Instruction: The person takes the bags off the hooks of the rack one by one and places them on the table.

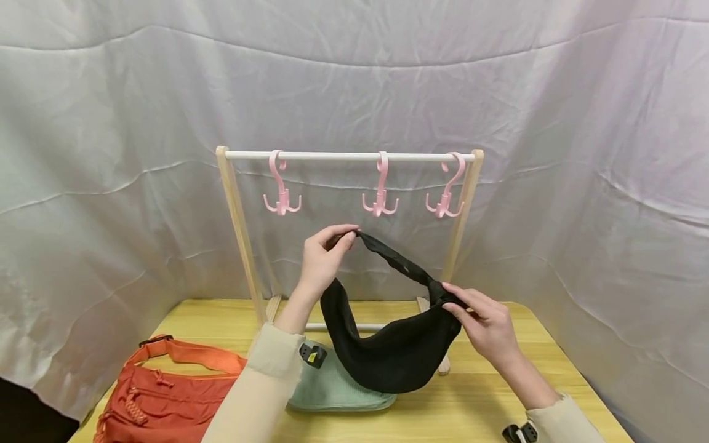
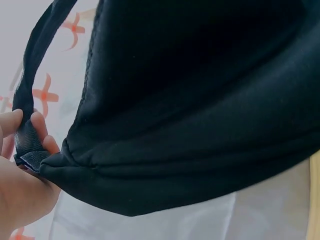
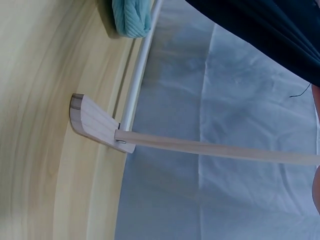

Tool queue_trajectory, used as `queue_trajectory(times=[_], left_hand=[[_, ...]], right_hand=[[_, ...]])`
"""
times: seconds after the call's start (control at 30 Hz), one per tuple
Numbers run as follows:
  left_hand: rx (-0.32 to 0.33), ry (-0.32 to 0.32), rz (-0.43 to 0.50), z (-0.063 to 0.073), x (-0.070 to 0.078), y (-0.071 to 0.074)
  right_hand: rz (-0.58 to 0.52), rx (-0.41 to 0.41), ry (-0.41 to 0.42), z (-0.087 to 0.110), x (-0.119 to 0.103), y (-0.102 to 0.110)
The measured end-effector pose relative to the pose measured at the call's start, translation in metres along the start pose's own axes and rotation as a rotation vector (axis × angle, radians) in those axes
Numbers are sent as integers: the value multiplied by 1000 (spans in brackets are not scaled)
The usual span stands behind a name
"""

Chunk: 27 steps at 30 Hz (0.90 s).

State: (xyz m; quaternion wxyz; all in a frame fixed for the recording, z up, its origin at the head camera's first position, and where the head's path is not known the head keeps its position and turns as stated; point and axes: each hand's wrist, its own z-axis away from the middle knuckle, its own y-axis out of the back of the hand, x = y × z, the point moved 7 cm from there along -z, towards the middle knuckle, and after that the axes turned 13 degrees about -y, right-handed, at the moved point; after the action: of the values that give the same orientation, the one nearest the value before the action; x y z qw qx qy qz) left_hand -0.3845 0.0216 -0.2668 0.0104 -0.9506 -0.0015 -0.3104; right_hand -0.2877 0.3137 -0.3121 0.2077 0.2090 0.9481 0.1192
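A black shoulder bag hangs in the air between both hands, in front of the rack. My left hand pinches its strap near the upper left. At the other end, my right hand pinches the bag where strap and body meet. The left wrist view shows the bag body close up, with the left thumb and fingers round the strap. Only a corner of the dark fabric and a sliver of the right hand appear in the right wrist view.
Three pink hooks hang from the white bar of a wooden-sided rack. A mint green bag lies on the table beneath the black one. An orange-red bag lies at the left. Grey cloth surrounds the table.
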Motion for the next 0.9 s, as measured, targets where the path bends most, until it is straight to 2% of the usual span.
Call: queue_trajectory(times=[0.9], left_hand=[[-149, 71, -66, 25, -13, 17]], right_hand=[[-12, 73, 47, -14, -15, 13]])
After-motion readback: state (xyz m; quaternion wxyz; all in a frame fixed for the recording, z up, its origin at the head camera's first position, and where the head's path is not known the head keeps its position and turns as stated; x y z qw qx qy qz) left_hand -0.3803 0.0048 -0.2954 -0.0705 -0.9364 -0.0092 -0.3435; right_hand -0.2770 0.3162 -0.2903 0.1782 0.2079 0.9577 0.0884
